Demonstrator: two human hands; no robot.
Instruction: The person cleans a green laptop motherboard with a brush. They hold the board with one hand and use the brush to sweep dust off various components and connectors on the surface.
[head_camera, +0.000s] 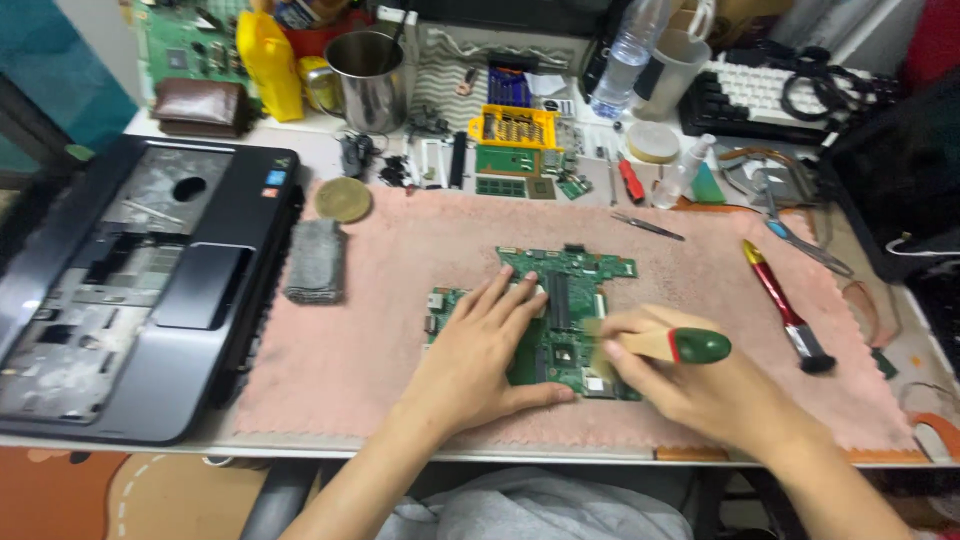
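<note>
A laptop shell (120, 290) lies at the left, a grey cloth (315, 262) beside it on the pink mat (400, 240). A red brush (785, 305) lies at the right. Behind stand a steel mug (368, 80), yellow bottle (270, 65), keyboard (760, 95).

Both forearms are bare; neither hand (480, 345) wears gloves, rings or a watch.
</note>
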